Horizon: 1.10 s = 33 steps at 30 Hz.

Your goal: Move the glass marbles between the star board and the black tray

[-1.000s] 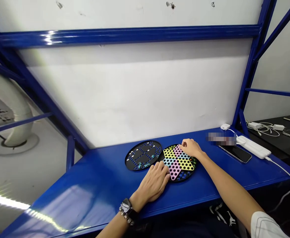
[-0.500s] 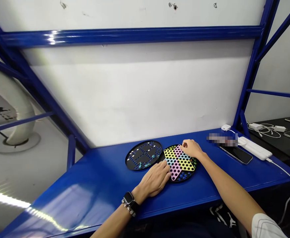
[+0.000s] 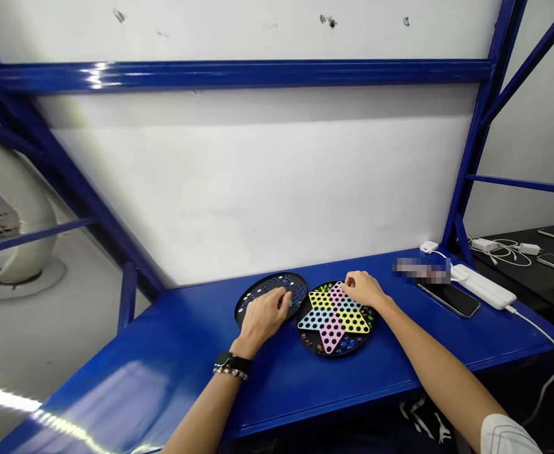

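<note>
A Chinese checkers board [image 3: 332, 334], a star of pink, yellow and light blue points with dark holes, sits in a round black tray. Small coloured marbles [image 3: 347, 344] lie in the tray around the star, with blue ones at the front. My right hand [image 3: 364, 289] rests at the star's far pink point, its fingers curled together; what they hold is hidden. Over a second round black tray or lid [image 3: 241, 310] hovers my left hand [image 3: 264, 315], fingers bent and closed. Anything in its grip is hidden. Blue markings and small pieces show on that second tray.
Both trays stand on a blue table [image 3: 187, 353] against a white wall. To the right lie a phone [image 3: 450, 299], a white power strip [image 3: 483, 287] and its cable. Blue frame bars [image 3: 243, 73] cross the wall. Beyond is a black surface with chargers [image 3: 488, 244].
My left hand has moved left, from the near-left edge of the star board to over the second tray. My right hand stays at the far pink point. The view has shifted slightly.
</note>
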{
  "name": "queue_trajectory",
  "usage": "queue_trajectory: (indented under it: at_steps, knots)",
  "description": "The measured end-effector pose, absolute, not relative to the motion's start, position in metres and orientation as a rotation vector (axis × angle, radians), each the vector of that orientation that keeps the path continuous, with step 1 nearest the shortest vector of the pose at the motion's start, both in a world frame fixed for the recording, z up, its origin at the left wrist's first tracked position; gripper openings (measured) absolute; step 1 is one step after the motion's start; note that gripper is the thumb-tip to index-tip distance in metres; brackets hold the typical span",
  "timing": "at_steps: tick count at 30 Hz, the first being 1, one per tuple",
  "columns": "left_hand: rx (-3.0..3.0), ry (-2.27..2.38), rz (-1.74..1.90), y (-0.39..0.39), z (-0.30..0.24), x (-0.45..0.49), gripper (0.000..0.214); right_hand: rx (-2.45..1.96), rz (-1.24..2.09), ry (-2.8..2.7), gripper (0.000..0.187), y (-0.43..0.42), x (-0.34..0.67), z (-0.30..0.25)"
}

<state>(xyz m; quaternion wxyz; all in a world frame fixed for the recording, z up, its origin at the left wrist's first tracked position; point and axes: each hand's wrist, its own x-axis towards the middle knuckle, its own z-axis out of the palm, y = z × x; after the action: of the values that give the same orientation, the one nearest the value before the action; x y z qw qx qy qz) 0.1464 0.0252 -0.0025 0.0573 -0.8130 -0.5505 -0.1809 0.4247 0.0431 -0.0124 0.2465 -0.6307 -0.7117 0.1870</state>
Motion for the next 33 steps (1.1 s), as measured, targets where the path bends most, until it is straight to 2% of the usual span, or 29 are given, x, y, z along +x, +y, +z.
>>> queue_trajectory:
  at_steps: [5,11,15,23,33]
  knots:
    - [-2.535,-1.704,-0.528,0.039,-0.014,0.122,0.032,-1.713,0.516,-1.940,0.022,0.043,0.425,-0.013]
    - [-2.660,-1.502,-0.714,0.002,-0.002,0.151,0.026,-1.703,0.510,-1.947,0.022,0.042,0.425,-0.012]
    - [-2.911,-1.269,-0.569,-0.027,0.001,0.170,0.023,-1.715,0.501,-1.950,0.020,0.042,0.424,-0.011]
    - [-2.904,-1.026,-0.306,-0.040,-0.001,0.175,0.023,-1.718,0.505,-1.956,0.022,0.041,0.424,-0.010]
    - [-2.979,-1.059,-0.355,-0.043,0.000,0.181,0.025,-1.725,0.485,-1.965,0.021,0.042,0.423,-0.011]
